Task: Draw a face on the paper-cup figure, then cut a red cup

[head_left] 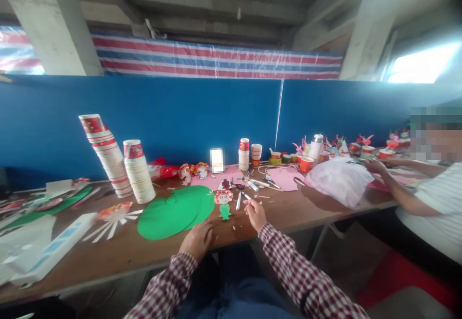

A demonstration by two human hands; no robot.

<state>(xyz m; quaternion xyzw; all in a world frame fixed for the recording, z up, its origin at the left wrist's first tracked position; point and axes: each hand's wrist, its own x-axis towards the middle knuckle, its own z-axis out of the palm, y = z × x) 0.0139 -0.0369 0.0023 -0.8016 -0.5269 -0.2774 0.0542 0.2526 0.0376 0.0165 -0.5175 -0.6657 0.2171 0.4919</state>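
My left hand [197,242] rests at the table's front edge, its fingers lying loosely on the wood beside large green paper ovals [166,215]. Close to the right, my right hand [255,214] is closed with thumb and fingertips pinched together; what they hold, if anything, I cannot make out. A pen with a blue part [246,196] lies just beyond those fingertips. Between the hands is a paper figure with a red-and-white patterned head [224,197] and a green body [225,211]. A white marker [238,200] lies beside it.
Tall stacks of paper cups [139,174] stand at the left, near a fringed paper cup piece [113,215] and a white box [57,247]. Pink paper [288,178], pens and scissors lie farther back. At the right, a co-worker's hand [375,166] is above a white plastic bag [337,179].
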